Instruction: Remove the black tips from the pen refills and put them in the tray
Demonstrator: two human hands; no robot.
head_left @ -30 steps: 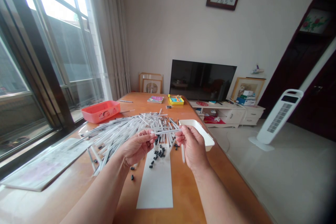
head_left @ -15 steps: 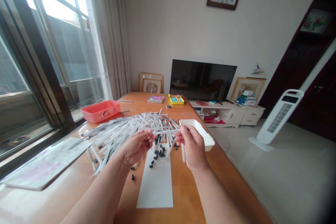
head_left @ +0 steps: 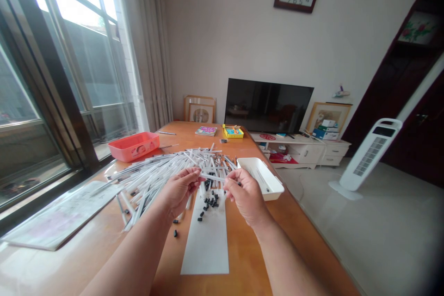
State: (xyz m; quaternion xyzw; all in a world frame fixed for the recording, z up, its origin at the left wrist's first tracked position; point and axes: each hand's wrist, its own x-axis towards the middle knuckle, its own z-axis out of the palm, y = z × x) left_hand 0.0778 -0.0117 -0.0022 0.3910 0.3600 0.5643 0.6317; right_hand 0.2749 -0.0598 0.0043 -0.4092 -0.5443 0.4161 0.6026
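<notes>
left-hand grip (head_left: 179, 191) and right-hand grip (head_left: 247, 196) are both closed, each pinching one end of a single slim white plastic tube (head_left: 213, 177). i hold this tube nearly level between the two grips, raised above the bench (head_left: 249, 245). my left-hand grip sits nearest the loose pile of white tubes (head_left: 163, 180), which fans out across the bench and lies partly under my left wrist. my right-hand grip is just beside the white plastic tray (head_left: 267, 184), not touching it; a few thin pieces lie inside this tray, too small to identify. directly below the held tube, short black plugs (head_left: 211, 202) are scattered over the far end of a white paper strip (head_left: 206, 245), with a few lying on the bench to the left of the strip. beyond the pile, toward the window, stands a pink plastic tray (head_left: 133, 146). a yellow box (head_left: 233, 133) and a booklet (head_left: 206, 131) lie at the far end of the bench, and a large printed sheet (head_left: 58, 215) lies at its left edge.
</notes>
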